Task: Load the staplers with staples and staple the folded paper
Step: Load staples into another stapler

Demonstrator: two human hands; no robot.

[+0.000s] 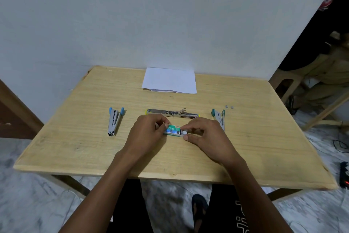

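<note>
A small green staple box point(173, 129) sits on the wooden table point(75, 147) at its middle. My left hand point(147, 134) grips the box's left end. My right hand point(205, 134) pinches the white inner tray at the box's right end. Just behind the box lies a yellow stapler point(171, 113) spread fully open and flat. A blue stapler point(115, 120) lies open on the left. A teal stapler point(219, 117) lies on the right, partly behind my right hand. The folded white paper point(169, 80) rests at the table's far edge by the wall.
Two tiny staple pieces point(229, 107) lie right of the teal stapler. A wooden stool point(287, 85) and a seated person point(324, 62) are at the right. A power strip point(344, 174) and cables lie on the floor at the right.
</note>
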